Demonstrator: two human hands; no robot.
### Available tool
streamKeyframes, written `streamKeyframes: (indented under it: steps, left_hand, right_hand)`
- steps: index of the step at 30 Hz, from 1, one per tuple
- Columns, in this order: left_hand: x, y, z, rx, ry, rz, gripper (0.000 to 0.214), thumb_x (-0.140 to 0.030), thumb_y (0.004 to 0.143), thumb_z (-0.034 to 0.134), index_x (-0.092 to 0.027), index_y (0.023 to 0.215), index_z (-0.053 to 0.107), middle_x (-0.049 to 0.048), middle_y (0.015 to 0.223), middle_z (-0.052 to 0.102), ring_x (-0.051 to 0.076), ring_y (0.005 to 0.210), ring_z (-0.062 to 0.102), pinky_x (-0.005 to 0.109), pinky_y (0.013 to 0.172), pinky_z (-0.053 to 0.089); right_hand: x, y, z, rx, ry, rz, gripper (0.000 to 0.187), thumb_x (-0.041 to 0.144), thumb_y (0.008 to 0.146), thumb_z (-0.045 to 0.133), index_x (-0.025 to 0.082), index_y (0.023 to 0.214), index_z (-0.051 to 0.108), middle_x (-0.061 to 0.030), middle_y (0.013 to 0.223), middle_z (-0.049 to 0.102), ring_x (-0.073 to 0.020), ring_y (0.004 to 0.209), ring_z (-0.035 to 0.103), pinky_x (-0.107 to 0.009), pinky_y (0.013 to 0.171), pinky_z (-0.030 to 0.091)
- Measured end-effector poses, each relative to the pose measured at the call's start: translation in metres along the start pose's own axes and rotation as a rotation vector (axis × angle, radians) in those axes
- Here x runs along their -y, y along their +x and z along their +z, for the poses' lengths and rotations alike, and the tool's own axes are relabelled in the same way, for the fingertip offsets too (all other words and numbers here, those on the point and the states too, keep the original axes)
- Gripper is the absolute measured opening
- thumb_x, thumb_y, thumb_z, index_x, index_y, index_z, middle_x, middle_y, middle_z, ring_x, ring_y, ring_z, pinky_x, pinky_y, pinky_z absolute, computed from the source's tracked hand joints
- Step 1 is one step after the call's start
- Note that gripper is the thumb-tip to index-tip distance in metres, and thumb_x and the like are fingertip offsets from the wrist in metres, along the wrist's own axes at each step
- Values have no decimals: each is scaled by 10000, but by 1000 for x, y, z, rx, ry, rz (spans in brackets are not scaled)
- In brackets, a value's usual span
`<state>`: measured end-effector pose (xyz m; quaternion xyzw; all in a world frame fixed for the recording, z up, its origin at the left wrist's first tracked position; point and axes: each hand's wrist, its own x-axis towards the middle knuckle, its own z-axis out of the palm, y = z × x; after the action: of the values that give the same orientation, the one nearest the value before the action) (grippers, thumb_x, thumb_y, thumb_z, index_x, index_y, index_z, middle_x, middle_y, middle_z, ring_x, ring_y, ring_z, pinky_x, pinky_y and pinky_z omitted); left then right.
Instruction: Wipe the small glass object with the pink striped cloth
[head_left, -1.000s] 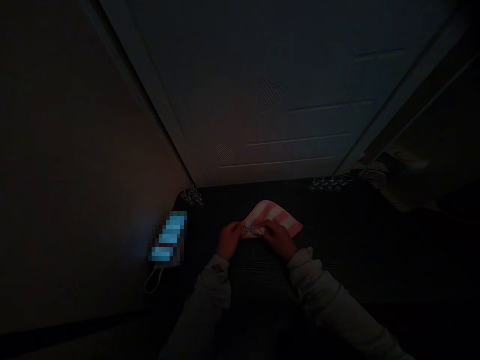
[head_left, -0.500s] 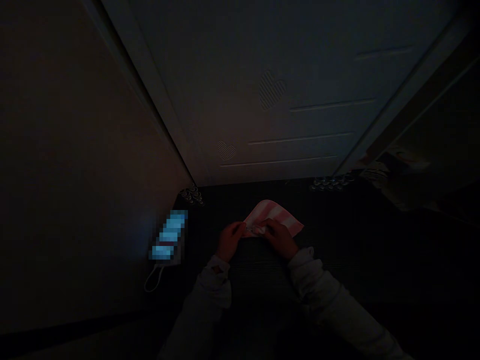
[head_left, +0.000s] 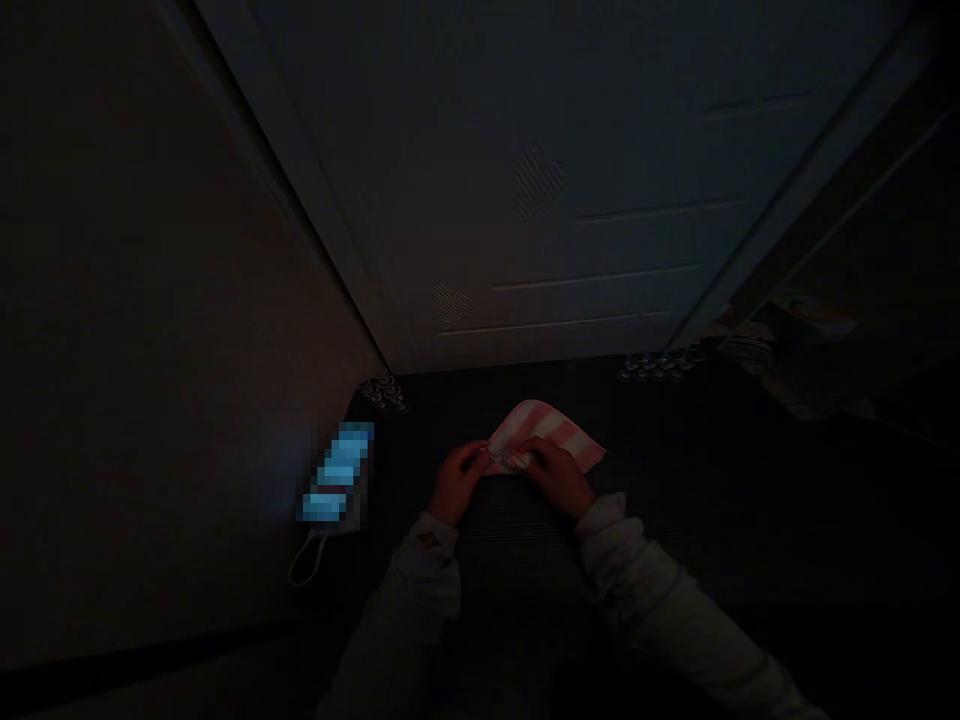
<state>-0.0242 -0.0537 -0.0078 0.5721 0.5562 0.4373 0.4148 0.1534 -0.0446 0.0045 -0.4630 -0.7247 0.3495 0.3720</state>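
The light is very dim. A pink-and-white striped cloth [head_left: 551,425] lies on the dark tabletop, both hands at its near edge. My left hand [head_left: 455,483] is closed in a pinch at the cloth's left corner, fingertips pressed together on something too small and dark to name. My right hand [head_left: 559,475] has its fingers closed on a bunched, pale fold of the cloth. Between the two sets of fingertips sits a small shiny thing [head_left: 508,460], its kind not clear.
Left of the hands, a lit screen [head_left: 337,470], blurred out, leans by the wall, a cord loop [head_left: 306,560] below it. Clusters of shiny metal rings [head_left: 382,392] and round metal pieces [head_left: 660,367] lie along the back edge, before a panel with hearts [head_left: 538,182].
Both hands stay at the cloth with only slight finger shifts. The small shiny thing between them shows a little differently. The camera view has moved slightly.
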Motion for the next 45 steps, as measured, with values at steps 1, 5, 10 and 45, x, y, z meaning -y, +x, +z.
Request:
streamKeyframes:
  steps: [1,5,10,45]
  left_hand:
    - [-1,0,0,6,-7,3,287,-343,732,514,-185,959,592,55,976,611,183,912,540,309,827,401]
    - [-3,-1,-2,29,-21,10,295,-332,738,507,-175,975,584,62,978,607,184,917,535,316,831,399]
    - [-5,-3,-3,40,-38,18,308,-333,738,508,-165,987,577,71,991,602,187,926,533,319,833,399]
    - [-13,-5,-8,85,-182,-10,385,-283,705,553,-177,1073,507,76,1056,582,195,950,528,310,819,399]
  right_hand:
    - [0,0,0,2,6,2,139,285,755,494,185,829,554,-28,826,622,-162,761,554,-280,669,417]
    - [-1,1,1,-1,1,5,142,284,756,494,182,831,558,-30,830,623,-160,763,556,-280,672,417]
    - [-2,0,1,-5,-9,13,149,289,756,494,186,843,558,-29,822,624,-164,747,555,-288,664,416]
    - [-1,1,0,26,-25,-32,148,277,769,480,185,847,565,-36,854,626,-170,782,553,-313,722,399]
